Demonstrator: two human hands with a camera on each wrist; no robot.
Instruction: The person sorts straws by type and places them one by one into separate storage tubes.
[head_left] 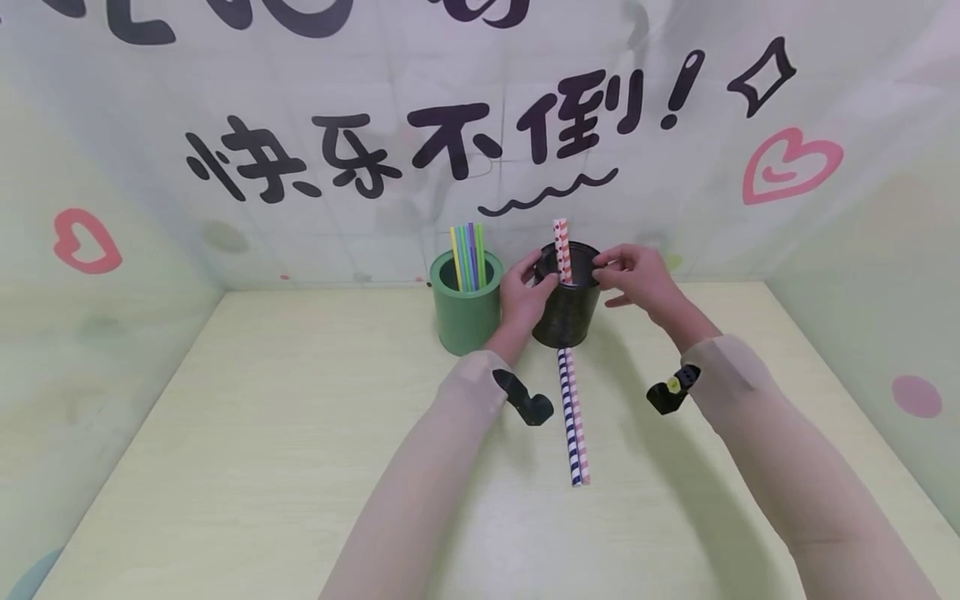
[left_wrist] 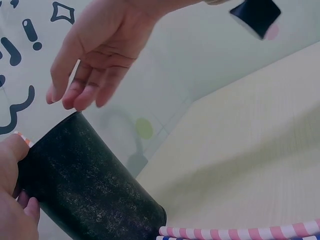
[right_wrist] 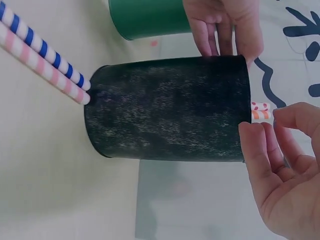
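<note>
A black bucket [head_left: 568,312] stands on the table with two paper straws [head_left: 562,250], one red-dotted and one orange-striped, sticking up from it. My left hand [head_left: 527,287] grips the bucket's left side at the rim, the thumb in front by the straws. At the right rim is my right hand [head_left: 637,275], its fingers loosely bent and holding nothing; in the left wrist view that hand [left_wrist: 105,45] hangs just above the rim. A blue-striped straw [head_left: 570,417] and a pink-striped straw [head_left: 577,417] lie side by side in front of the bucket's base.
Left of the bucket stands a green cup [head_left: 467,321] holding several thin coloured straws [head_left: 468,258]. Behind both is a pale backdrop [head_left: 337,242] with black lettering. The light wooden table [head_left: 285,442] extends to both sides and toward me.
</note>
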